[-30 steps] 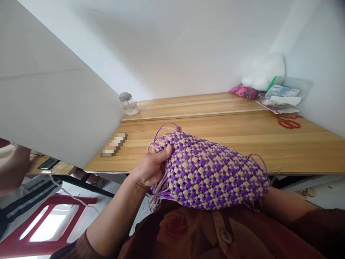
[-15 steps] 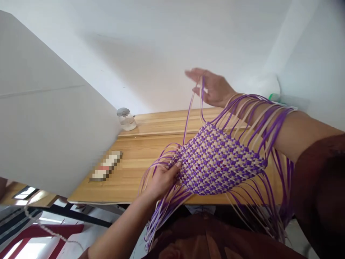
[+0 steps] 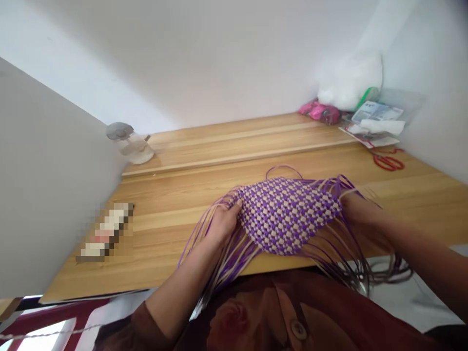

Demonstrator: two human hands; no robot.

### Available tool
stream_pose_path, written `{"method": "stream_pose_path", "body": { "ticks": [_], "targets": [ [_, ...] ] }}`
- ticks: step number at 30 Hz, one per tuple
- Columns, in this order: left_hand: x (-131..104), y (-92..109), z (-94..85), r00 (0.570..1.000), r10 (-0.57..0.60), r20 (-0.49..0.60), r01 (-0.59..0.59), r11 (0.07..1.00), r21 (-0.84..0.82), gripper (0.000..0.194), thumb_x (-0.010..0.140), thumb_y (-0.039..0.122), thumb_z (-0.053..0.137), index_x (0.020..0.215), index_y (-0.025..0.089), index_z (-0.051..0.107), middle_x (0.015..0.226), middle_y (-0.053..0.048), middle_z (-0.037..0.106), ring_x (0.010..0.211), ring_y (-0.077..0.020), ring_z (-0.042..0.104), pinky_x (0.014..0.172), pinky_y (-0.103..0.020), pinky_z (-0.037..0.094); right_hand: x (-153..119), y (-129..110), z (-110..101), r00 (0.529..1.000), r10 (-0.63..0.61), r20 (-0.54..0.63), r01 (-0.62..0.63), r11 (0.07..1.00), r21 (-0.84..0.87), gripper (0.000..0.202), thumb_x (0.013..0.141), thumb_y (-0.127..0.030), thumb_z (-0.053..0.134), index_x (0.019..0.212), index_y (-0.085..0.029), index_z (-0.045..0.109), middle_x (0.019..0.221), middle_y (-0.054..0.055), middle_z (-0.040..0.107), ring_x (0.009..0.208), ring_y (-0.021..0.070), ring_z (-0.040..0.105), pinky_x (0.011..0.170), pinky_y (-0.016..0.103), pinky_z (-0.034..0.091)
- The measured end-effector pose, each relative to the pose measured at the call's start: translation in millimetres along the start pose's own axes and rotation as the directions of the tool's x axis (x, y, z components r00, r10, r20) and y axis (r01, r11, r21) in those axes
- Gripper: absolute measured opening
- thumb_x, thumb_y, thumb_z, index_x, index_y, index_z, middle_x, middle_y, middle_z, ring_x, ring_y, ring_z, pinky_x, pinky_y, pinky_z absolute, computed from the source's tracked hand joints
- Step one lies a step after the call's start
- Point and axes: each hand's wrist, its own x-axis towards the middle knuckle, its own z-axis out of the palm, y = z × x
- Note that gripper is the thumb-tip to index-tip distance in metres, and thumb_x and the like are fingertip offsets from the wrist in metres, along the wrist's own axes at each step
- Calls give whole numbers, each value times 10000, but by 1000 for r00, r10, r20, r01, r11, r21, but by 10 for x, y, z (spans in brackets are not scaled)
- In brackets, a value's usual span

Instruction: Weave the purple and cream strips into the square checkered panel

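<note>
A woven piece [image 3: 288, 214] in purple and cream cord, with long loose strands along its sides, is tilted over the front of the table. My left hand [image 3: 224, 222] is closed on its left corner, thumb on top and fingers underneath. At the right corner is my right hand [image 3: 354, 208], blurred, among the loose strands. Its fingers are hidden behind the weave and cords, so their grip does not show. One loop of cord [image 3: 283, 166] arches up from the far edge. Other strands hang past the table's front edge.
The wooden table [image 3: 175, 195] runs back to a raised ledge by the wall. A lidded clear jug [image 3: 135, 148] stands back left, with a pixelated flat object [image 3: 106, 231] nearer. Back right are red-handled scissors [image 3: 389, 162], papers [image 3: 378, 113], a pink bundle [image 3: 320, 112] and a white bag [image 3: 349, 83].
My right hand has come down from above the weave to its right corner, and the strands draped over that forearm have slipped off. My left hand keeps its hold. The view has shifted.
</note>
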Motion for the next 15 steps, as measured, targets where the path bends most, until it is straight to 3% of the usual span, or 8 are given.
{"method": "stream_pose_path", "body": {
  "ticks": [2,5,8,10,12,13,15],
  "targets": [
    [61,-7,48,1000,13,4,-13,1000,-14,302,808,285,660,1094,203,712,1296,-60,673,1274,-234,574,1138,-380,389,-170,236,-48,991,98,95,-106,992,76,247,677,-369,796,857,-211,737,826,59,722,852,260,677,792,366,563],
    [172,23,87,999,-41,-16,41,999,-17,287,792,272,652,1059,180,705,1239,-81,701,1216,-246,613,1094,-400,433,-289,418,44,950,182,252,-276,866,416,266,720,-433,709,957,-313,723,927,54,745,928,289,699,851,437,584],
    [289,92,71,997,-30,-65,30,1000,-4,263,805,265,621,1040,173,694,1192,-83,719,1164,-239,642,1065,-402,455,-294,410,204,938,155,310,-324,710,625,305,801,-520,578,1060,-395,678,1012,32,746,1027,299,690,908,502,580],
    [367,135,45,994,29,-101,-29,1000,4,243,810,234,599,1026,168,687,1171,-81,724,1151,-227,648,1065,-390,454,-286,360,276,940,111,322,-312,663,680,449,839,-672,456,1128,-390,653,1045,42,743,1081,311,676,932,526,570],
    [452,154,17,985,102,-136,-98,994,41,243,814,206,582,1032,164,682,1180,-82,718,1148,-212,648,1074,-370,448,-265,318,320,944,74,322,-284,679,677,616,833,-791,343,1194,-376,621,1071,60,738,1077,320,678,925,539,571],
    [499,152,4,979,137,-153,-127,989,79,250,821,201,575,1045,165,681,1193,-84,713,1151,-206,646,1076,-359,445,-240,304,339,946,77,314,-272,713,646,601,836,-783,375,1208,-373,609,1068,59,739,1037,312,692,911,530,578],
    [605,127,-20,964,196,-182,-165,971,175,272,840,201,561,1083,166,678,1220,-88,702,1166,-199,636,1081,-346,441,-142,278,378,948,119,296,-269,797,541,408,862,-620,552,1171,-361,615,1015,41,749,894,266,720,867,480,602]
  ]
}}
